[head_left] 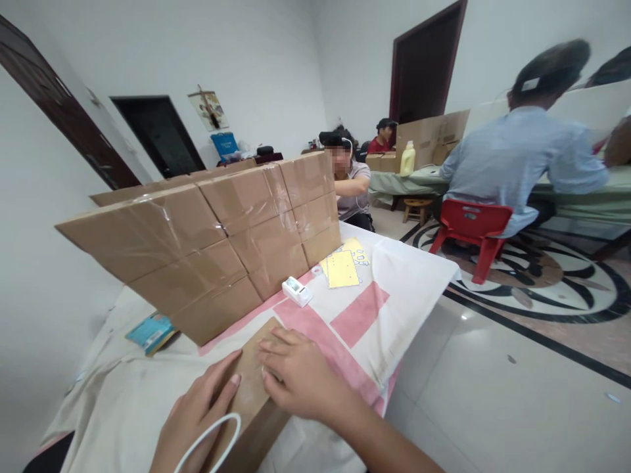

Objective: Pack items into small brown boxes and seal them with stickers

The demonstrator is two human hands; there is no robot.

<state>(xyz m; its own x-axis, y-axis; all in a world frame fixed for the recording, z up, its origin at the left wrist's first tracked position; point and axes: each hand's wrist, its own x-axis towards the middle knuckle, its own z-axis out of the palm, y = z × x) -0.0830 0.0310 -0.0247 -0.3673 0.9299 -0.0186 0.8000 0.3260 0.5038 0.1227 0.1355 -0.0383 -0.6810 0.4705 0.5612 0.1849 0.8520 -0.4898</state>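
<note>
A small brown cardboard box (256,394) lies on the cloth-covered table (394,276) near its front edge. My left hand (197,414) rests flat on the box's left side, fingers stretched out. My right hand (296,371) lies on the box's top, fingers spread and pressing down. A white cable loop (210,437) hangs in front of my left hand. Just behind the box stands a wall of taped cardboard boxes (221,243).
A white tape dispenser (296,291) and yellow sheets (342,268) lie behind the box. A teal booklet (150,332) sits at the left. People sit at other tables beyond; one in a blue shirt (517,164) sits on a red chair (468,230). Tiled floor lies to the right.
</note>
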